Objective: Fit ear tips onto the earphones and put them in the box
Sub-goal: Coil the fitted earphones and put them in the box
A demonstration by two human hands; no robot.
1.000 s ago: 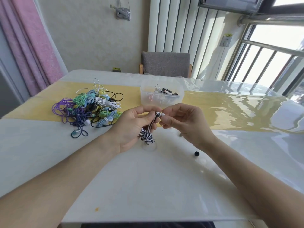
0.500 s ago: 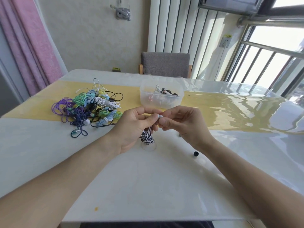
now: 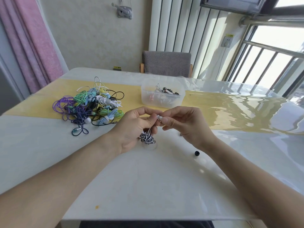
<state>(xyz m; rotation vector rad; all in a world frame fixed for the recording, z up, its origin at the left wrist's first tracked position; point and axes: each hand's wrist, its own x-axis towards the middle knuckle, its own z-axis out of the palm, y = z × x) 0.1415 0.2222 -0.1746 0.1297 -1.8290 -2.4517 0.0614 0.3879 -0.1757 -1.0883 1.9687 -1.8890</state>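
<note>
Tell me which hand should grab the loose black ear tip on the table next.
Right. The black ear tip lies on the table just beside the right forearm, near the right hand. The left hand grips the striped earphone bundle and is farther away.

The surface [image 3: 148,186] is glossy white, with a yellow band [image 3: 222,106] running across its far half under a clear, rippled cover that catches the window light. On the band's left part lies a tangled heap of earphones [image 3: 89,105] in purple, green, blue, white and black cords. A translucent plastic box [image 3: 162,97] stands on the band near the middle, a few earphones inside. One small black ear tip [image 3: 196,153] lies on the white part, and a tiny orange speck [image 3: 97,207] near the front edge.
</note>
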